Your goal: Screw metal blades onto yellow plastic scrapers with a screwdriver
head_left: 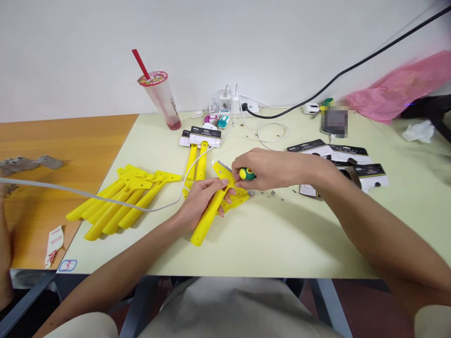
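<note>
My left hand (200, 199) is closed around the neck of a yellow scraper (208, 217), whose handle points down toward me. A metal blade strip shows along the scraper's upper edge. In my right hand (262, 169) is a screwdriver with a green and yellow handle (247, 174), held over the scraper's head; its tip is hidden by my fingers. Under the scraper lie more yellow scraper parts (237, 201), partly covered. Small metal screws or nuts (273, 193) are scattered on the table just right of them.
Several yellow scraper handles (128, 188) are piled at the left. Two carded scrapers (202, 162) lie behind my left hand. Black and white cards (347, 155) are stacked at right. A tall cup (164, 103) with a red straw stands at the back. A white cable (88, 193) crosses the left side.
</note>
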Action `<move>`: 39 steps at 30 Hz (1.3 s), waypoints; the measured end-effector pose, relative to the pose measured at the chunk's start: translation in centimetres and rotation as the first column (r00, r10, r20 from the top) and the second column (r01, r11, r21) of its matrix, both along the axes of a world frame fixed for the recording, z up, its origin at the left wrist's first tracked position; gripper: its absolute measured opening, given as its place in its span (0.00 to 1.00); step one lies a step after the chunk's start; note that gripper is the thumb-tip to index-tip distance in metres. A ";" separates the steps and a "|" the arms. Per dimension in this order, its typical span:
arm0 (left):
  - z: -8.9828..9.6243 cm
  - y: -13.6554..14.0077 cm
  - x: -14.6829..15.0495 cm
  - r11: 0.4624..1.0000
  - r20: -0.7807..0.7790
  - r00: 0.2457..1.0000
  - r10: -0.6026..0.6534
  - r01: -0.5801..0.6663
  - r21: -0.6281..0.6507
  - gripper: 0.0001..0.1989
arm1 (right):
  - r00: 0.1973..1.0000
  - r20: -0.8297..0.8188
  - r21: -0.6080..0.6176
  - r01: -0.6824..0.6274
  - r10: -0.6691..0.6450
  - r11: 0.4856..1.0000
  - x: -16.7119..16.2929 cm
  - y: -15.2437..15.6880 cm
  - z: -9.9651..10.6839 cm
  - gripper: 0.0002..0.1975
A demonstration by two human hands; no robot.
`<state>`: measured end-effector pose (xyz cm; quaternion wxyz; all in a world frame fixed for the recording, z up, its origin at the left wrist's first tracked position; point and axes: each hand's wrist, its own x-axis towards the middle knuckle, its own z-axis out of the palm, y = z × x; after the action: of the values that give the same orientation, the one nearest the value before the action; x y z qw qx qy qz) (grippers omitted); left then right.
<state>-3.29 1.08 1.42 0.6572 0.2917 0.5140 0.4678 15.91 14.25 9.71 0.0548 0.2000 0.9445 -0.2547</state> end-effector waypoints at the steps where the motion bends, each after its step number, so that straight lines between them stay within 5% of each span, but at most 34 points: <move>1: 0.0 0.0 0.0 1.000 -0.002 1.000 0.000 0.000 -0.001 0.17 | 1.000 0.005 0.005 -0.006 0.006 1.000 0.0 0.0 0.0 0.05; 8: 0.0 0.0 0.0 1.000 -0.002 1.000 -0.008 0.008 0.010 0.17 | 1.000 0.003 -0.023 -0.010 0.010 1.000 0.3 0.8 -0.3 0.09; 13: 0.1 -0.1 -0.1 1.000 0.004 1.000 -0.022 0.022 0.019 0.18 | 0.984 -0.116 -0.026 0.136 -0.138 0.990 0.0 1.2 -0.8 0.15; 22: 0.2 -0.2 -0.5 0.997 0.015 0.999 -0.051 0.050 0.057 0.19 | 0.978 -0.164 -0.225 0.089 -0.128 0.970 -0.4 1.9 -1.6 0.15; 29: 1.0 -0.3 0.1 0.986 -0.090 0.993 0.070 -0.056 0.154 0.33 | 0.968 -0.205 -0.243 0.092 -0.144 0.966 -0.5 2.0 -1.4 0.14; 34: 0.2 -0.9 0.3 0.897 -0.297 0.931 0.212 -0.065 0.438 0.42 | 0.953 -0.236 -0.262 0.125 -0.189 0.957 -0.4 2.1 -1.1 0.13; 39: -1.1 -1.4 -0.3 0.755 -0.625 0.719 0.305 0.218 0.619 0.31 | 0.946 -0.238 -0.305 0.143 -0.221 0.941 -0.3 2.3 -1.1 0.13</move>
<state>-3.55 -0.34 0.32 0.2581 0.6421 0.5313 0.4888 15.63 16.52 8.57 -0.0695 0.2407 0.8740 -0.4163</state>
